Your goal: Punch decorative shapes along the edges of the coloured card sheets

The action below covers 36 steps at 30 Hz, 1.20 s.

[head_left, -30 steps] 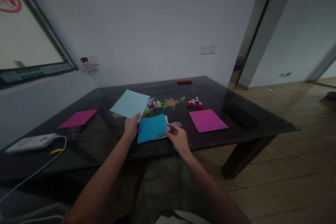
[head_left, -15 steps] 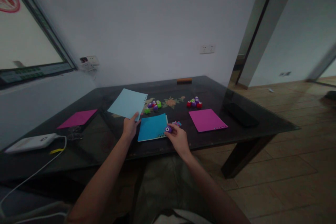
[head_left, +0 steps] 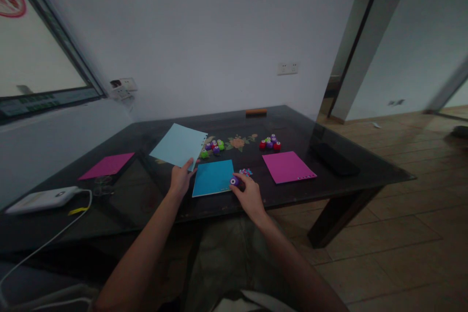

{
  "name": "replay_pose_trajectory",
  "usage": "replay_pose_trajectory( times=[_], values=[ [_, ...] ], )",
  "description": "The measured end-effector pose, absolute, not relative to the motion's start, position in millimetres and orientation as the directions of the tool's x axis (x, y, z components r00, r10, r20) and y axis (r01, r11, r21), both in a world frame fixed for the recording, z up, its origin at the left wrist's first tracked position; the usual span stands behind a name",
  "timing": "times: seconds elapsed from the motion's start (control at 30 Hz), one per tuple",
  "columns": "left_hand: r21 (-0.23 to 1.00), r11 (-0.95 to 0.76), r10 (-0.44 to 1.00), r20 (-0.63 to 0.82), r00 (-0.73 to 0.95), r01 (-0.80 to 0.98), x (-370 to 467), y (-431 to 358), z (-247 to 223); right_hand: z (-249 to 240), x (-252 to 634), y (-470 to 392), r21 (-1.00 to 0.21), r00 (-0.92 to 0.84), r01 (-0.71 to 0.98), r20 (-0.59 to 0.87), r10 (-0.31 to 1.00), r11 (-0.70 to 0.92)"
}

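Observation:
My left hand (head_left: pixel 180 179) is closed on the lower right corner of a pale blue paper sheet (head_left: pixel 178 145), tilted above the table. Small dark marks line the sheet's right edge. In my right hand (head_left: pixel 249 195) is a small purple craft punch (head_left: pixel 234 182) with a round white top and dark centre, pinched between thumb and fingers. It sits at the right edge of a bright blue sheet (head_left: pixel 213 178) lying on the table. Just beyond my right fingers is a little heap of pink and blue paper bits (head_left: pixel 246 172).
Several similar red, green and purple punches stand in a left cluster (head_left: pixel 215 146) and a right cluster (head_left: pixel 270 143). Pink sheets lie at right (head_left: pixel 288 167) and left (head_left: pixel 107 165). A black slab-like object (head_left: pixel 334 159), a white device (head_left: pixel 44 200) with a cable and a brown bar (head_left: pixel 256 112) also rest on the dark table (head_left: pixel 146 209).
The pale blue sheet has shifted very slightly right with my left hand. The bright blue sheet looks slightly turned, its lower edge marks less plain. Both hands keep their grips.

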<state>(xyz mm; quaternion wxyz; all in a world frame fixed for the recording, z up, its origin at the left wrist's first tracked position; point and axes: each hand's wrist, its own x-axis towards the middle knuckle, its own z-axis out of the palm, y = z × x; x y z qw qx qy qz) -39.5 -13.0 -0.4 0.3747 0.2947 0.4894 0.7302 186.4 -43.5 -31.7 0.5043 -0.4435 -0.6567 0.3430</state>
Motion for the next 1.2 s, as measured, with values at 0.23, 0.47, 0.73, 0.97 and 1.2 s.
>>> replay_pose_trajectory(
  times=[0.23, 0.47, 0.73, 0.97, 1.2],
  values=[
    [0.939, -0.236, 0.838, 0.066, -0.542, -0.251, -39.6, -14.6, -3.1, -28.5, 185.6, -48.2, -0.843, -0.190, 0.325, 0.387, 0.902, 0.430],
    [0.941, -0.249, 0.833, 0.086, -0.546, -0.230, -39.8, -14.1, -5.0, -24.0, 177.5, -55.7, -0.783, -0.301, 0.261, 0.490, 0.818, 0.565],
    [0.960, -0.266, 0.805, 0.272, -0.528, 0.090, -33.3, -7.9, -7.4, -13.7, 185.9, -30.0, -0.959, -0.329, -0.145, 0.278, 0.902, 0.242],
    [0.972, -0.226, 0.949, 0.235, -0.209, 0.070, 17.6, 0.7, 11.8, -2.4, 217.0, 15.0, -0.930, -0.266, -0.358, 0.192, 0.945, 0.088],
    [0.974, -0.215, 0.964, 0.200, -0.177, -0.069, 38.5, 16.2, -3.1, -1.9, 214.3, 41.9, -0.903, -0.259, -0.428, 0.137, 0.956, 0.014]
  ],
)
